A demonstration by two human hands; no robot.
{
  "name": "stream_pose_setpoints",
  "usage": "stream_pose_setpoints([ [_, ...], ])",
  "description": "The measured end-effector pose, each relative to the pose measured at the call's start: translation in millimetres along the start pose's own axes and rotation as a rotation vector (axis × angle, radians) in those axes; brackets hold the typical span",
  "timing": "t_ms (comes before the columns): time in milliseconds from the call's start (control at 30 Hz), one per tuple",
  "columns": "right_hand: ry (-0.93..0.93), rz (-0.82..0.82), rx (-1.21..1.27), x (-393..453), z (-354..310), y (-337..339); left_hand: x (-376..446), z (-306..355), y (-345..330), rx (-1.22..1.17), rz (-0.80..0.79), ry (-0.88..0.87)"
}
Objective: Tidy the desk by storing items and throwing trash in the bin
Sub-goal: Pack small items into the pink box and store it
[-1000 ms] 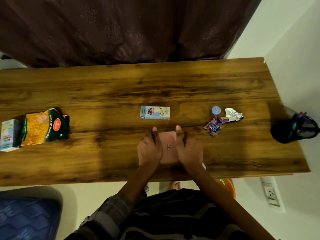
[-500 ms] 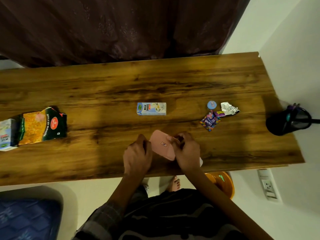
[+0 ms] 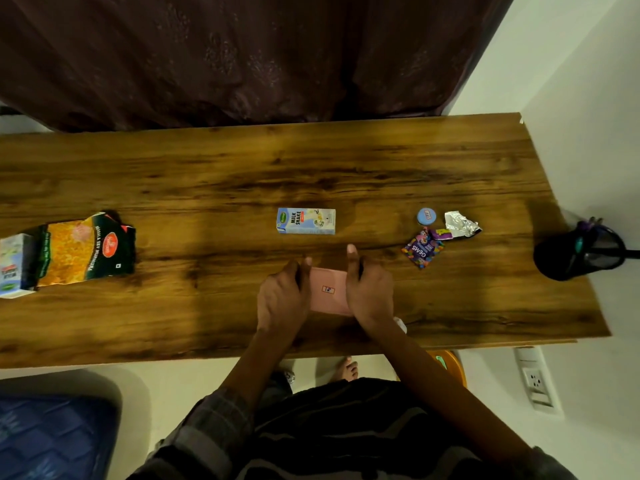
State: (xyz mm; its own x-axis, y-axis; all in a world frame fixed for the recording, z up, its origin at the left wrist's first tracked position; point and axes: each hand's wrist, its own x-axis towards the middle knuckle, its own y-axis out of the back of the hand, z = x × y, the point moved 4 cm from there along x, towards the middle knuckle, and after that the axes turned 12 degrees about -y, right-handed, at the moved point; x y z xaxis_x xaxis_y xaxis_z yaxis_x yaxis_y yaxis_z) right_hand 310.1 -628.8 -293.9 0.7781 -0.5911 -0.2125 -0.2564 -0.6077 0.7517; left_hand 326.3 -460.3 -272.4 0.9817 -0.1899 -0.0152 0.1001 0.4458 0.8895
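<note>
A flat pink case (image 3: 328,289) lies near the front edge of the wooden desk (image 3: 242,168). My left hand (image 3: 282,299) grips its left side and my right hand (image 3: 369,292) grips its right side, thumbs pointing away from me. Just beyond it lies a blue milkshake carton (image 3: 306,221) on its side. To the right are a small round blue tin (image 3: 426,216), a crumpled silver foil wrapper (image 3: 460,224) and a purple Gems candy packet (image 3: 422,251). At the left edge sit an orange-and-green snack bag (image 3: 83,249) and another carton (image 3: 14,265).
A black mesh pen holder (image 3: 581,252) stands at the desk's right end by the white wall. An orange bin (image 3: 448,363) shows under the desk's front right. A dark curtain hangs behind the desk. A blue mat (image 3: 52,434) lies on the floor at left.
Half a second ago the pink case was tilted up between my hands; now it lies flat and square on the desk with both hands at its sides.
</note>
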Motion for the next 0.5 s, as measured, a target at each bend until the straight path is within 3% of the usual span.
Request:
stream_pose_setpoints([
  [267, 0.134, 0.068, -0.102, 5.9, -10.5, -2.3, -7.2, -2.8, -9.0, -0.088, 0.081, 0.082],
  [500, 0.099, 0.023, -0.083, 5.4, -9.5, 2.1, -6.8, -2.9, -5.9, -0.096, 0.109, 0.046],
])
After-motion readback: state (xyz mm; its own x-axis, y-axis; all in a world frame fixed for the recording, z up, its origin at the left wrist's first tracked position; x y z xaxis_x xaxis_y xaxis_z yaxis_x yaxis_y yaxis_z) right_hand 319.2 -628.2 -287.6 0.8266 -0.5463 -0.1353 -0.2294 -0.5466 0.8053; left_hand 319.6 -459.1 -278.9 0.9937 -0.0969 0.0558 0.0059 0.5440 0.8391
